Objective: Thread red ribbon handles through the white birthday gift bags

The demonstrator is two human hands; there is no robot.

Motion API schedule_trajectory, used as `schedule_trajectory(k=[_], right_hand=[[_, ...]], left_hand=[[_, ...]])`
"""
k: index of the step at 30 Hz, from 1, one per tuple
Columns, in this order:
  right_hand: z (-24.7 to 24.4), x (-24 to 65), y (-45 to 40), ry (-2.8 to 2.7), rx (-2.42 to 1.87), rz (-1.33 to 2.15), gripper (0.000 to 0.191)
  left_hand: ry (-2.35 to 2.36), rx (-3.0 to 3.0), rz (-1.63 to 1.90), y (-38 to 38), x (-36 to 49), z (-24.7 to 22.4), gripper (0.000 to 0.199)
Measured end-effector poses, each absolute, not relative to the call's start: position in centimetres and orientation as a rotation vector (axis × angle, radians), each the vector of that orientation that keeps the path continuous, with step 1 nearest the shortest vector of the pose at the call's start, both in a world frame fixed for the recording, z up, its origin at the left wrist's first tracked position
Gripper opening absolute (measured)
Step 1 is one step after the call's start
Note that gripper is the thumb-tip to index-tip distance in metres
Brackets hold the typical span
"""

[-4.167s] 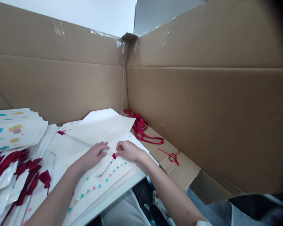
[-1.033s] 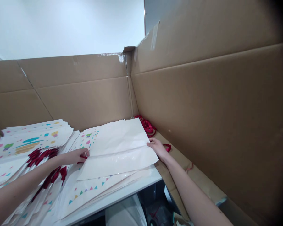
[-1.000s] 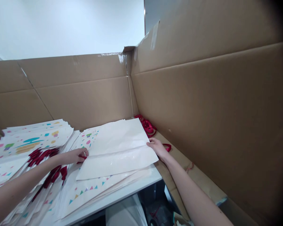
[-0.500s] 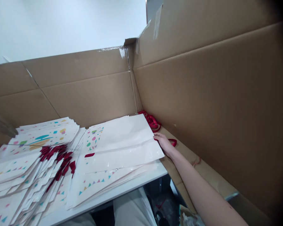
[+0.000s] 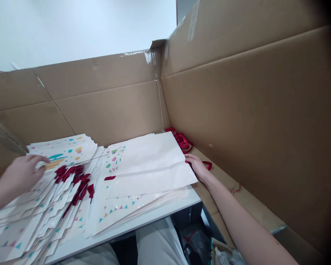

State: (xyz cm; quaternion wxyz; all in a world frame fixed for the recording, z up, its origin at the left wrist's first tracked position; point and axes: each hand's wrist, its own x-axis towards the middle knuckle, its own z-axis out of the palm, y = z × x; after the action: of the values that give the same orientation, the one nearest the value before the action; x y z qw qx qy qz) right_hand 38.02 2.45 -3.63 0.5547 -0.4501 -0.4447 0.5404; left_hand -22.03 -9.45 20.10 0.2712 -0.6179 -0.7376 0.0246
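Back over the left side of the counter (image 5: pixel 193 198), the left hand (image 5: pixel 21 176) has come into view since the previous frame; further back it was at the dark red tab (image 5: pixel 109 178) on the white sheet (image 5: pixel 151 162). It is now released, palm down, thumb and forefinger parted above the pile of printed sheets (image 5: pixel 9 230). A thin dark line (image 5: pixel 92 158) runs over the pile toward the white sheet.

The right hand (image 5: pixel 198 166) has remained at the right edge of the white sheet, grasping that edge with its fingertips. The white sheet lies flat on the right part of the counter, its crease running across, over other sheets printed with coloured pennants (image 5: pixel 120 207) near the front edge. The tab sits at its left side.

Dark red ribbon ends (image 5: pixel 78 180) stick out between the two groups of sheets. A tangle of red ribbon (image 5: pixel 182 141) lies by the counter's far right corner, and a red loop (image 5: pixel 208 165) shows just beyond the right hand. Cardboard walls (image 5: pixel 113 110) stand behind and to the right. Below the front edge are the person's legs in light trousers (image 5: pixel 158 243)
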Motion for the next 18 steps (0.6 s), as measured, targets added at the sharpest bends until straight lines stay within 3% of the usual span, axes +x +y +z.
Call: schedule_trajectory(k=[5,10,14,18], right_hand=[[-3.6,38.0,2.4,-1.036,-1.039,1.297,0.026],[-2.9,37.9,1.9,-1.046,-1.039,1.288,0.024],[-2.5,37.8,1.7,-1.06,-1.073,1.271,0.022],[-2.4,37.7,1.6,-1.072,-1.102,1.265,0.02]], left_hand=[[-1.939,-2.251,0.165,-6.3,-14.1,13.7,0.044],[-2.029,-2.466,0.276,-4.1,-11.2,8.5,0.05],[-2.021,-2.553,0.254,-2.8,-12.2,6.6,0.04],[-1.906,-2.573,0.257,-2.2,-12.9,6.0,0.043]])
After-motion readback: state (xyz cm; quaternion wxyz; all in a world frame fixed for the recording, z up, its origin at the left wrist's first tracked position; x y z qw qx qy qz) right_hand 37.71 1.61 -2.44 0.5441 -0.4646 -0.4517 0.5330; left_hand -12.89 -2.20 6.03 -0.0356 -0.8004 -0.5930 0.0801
